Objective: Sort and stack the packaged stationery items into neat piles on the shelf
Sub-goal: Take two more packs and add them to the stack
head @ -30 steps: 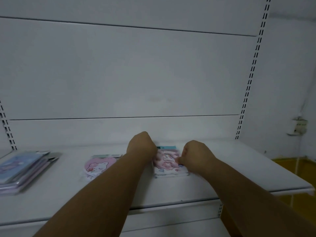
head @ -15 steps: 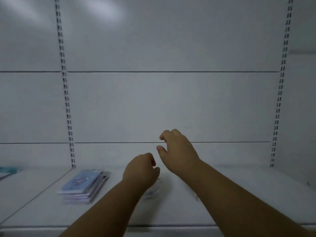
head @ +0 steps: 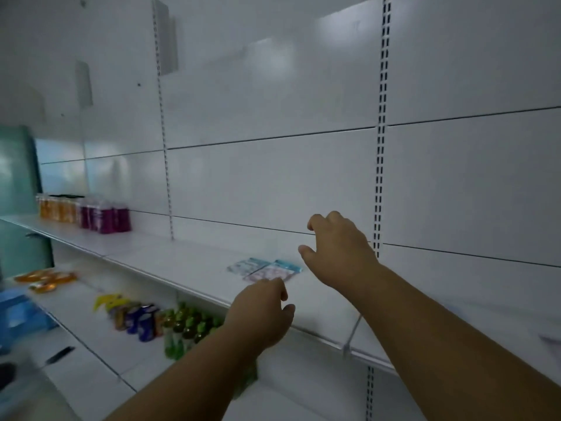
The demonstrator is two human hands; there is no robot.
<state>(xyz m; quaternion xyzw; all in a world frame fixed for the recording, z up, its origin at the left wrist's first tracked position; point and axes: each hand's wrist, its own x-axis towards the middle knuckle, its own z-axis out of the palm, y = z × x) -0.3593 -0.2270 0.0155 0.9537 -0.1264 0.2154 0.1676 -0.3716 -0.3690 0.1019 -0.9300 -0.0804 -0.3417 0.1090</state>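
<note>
Two flat packaged stationery items lie side by side on the white shelf (head: 170, 259): a pale blue pack (head: 247, 265) on the left and a pink-and-blue pack (head: 273, 271) on the right. My left hand (head: 262, 314) hovers just in front of the pink-and-blue pack, fingers loosely curled and holding nothing. Right of the packs and above the shelf is my right hand (head: 337, 247), fingers apart and empty. Another pack's corner (head: 551, 340) shows at the far right edge of the shelf.
Orange and purple drink bottles (head: 85, 212) stand at the shelf's far left. The lower shelf (head: 91, 335) holds cans (head: 136, 319), green bottles (head: 185, 329) and orange packets (head: 45, 279). A slotted upright (head: 379, 177) runs down the back panel behind my right hand.
The view swung left, away from the pink pack and the pile both hands were pressing. Both hands let go and now hover, empty, near two other packs.
</note>
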